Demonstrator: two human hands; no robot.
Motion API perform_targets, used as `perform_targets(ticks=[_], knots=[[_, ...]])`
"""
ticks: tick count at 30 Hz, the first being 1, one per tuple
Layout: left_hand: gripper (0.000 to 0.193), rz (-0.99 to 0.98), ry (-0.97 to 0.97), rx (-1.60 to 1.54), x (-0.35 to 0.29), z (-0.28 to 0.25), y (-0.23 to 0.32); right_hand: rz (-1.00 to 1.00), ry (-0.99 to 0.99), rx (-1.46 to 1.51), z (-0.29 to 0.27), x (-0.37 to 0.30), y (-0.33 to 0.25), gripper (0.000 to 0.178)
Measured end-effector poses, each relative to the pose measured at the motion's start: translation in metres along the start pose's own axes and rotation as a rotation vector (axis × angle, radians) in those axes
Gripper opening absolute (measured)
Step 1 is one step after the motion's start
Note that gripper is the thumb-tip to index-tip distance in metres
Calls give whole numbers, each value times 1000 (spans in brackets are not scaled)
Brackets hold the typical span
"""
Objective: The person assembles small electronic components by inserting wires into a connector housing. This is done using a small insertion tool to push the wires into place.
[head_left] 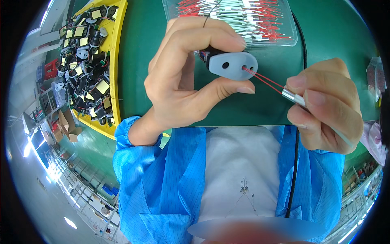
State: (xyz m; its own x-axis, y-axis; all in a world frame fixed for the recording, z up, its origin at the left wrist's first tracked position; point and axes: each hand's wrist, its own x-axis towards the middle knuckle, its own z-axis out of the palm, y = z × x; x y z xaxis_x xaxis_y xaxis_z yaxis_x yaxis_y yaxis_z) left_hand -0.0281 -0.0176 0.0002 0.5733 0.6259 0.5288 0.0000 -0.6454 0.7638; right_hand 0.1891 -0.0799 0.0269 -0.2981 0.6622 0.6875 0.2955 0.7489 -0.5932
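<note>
Over the near part of the table, my left hand (178,77) pinches a small black device with an oval grey cap (234,70) between thumb and fingers. The cap faces me and has several round holes. Two thin red wires (266,78) run from one of its holes across to a slim silver-ended part (289,95). My right hand (327,105) grips this part between thumb and fingertips; its pale rear end shows below the fingers. The wires look nearly straight between the two hands. What lies inside the cap is hidden.
A clear plastic box (295,30) of red-wired, white and green pieces stands behind my hands. On the left, a yellow tray (115,81) holds many similar black devices. A black cable (302,36) runs down the table's right side. A clear bag (375,77) lies far right.
</note>
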Motion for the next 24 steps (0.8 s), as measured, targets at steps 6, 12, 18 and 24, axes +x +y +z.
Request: perform_targets(ticks=[6,12,18,24], knots=[[54,-27,8,-27,0,1,-1,-56,-80,-162,-5,4,-6,30],[53,-20,7,-21,0,2,-2,-43,-115,-145,-7,6,-4,30],[53,-20,15,-2,0,2,-1,4,-36,-42,-2,1,2,30],[52,-12,10,8,0,2,-1,11,-1,-3,0,-1,4,31]])
